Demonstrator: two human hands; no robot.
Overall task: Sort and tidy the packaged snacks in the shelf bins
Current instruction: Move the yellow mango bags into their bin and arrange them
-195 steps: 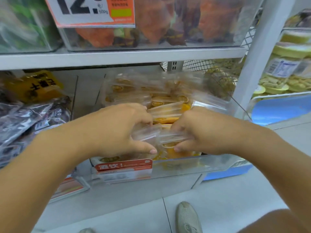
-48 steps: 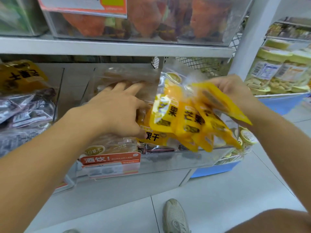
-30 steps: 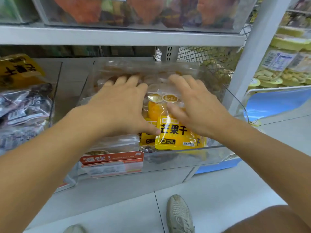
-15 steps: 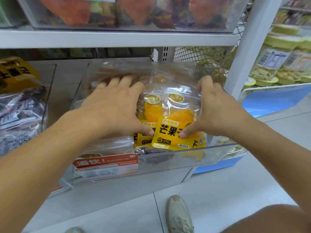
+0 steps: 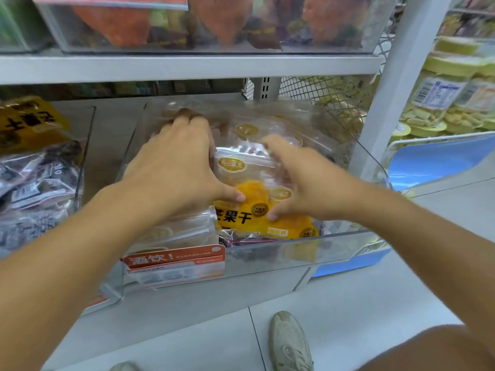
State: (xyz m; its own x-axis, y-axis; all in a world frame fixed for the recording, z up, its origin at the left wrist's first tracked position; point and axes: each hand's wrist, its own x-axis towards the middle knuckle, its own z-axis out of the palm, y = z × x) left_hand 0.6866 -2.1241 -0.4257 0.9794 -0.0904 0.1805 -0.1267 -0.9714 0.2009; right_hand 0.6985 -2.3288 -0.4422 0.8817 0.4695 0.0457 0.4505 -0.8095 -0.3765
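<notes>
Against the clear bin's (image 5: 281, 253) front wall the mango packets (image 5: 257, 207) stand upright between both hands, left hand (image 5: 176, 172) spread flat, right hand (image 5: 308, 183) loosely spread, thumbs touching the frontmost.

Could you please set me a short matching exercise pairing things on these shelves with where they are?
Things:
1. yellow mango packets
2. orange promotional label
3. dark purple packets
4. lidded tubs of pale snacks

Places:
A. in the bin left of the middle bin
B. beyond the white upright, on the right
C. on the front of the clear middle bin
D. under both hands, in the clear middle bin

Pairs: 1-D, 2-C, 3-A, 4-B
</notes>
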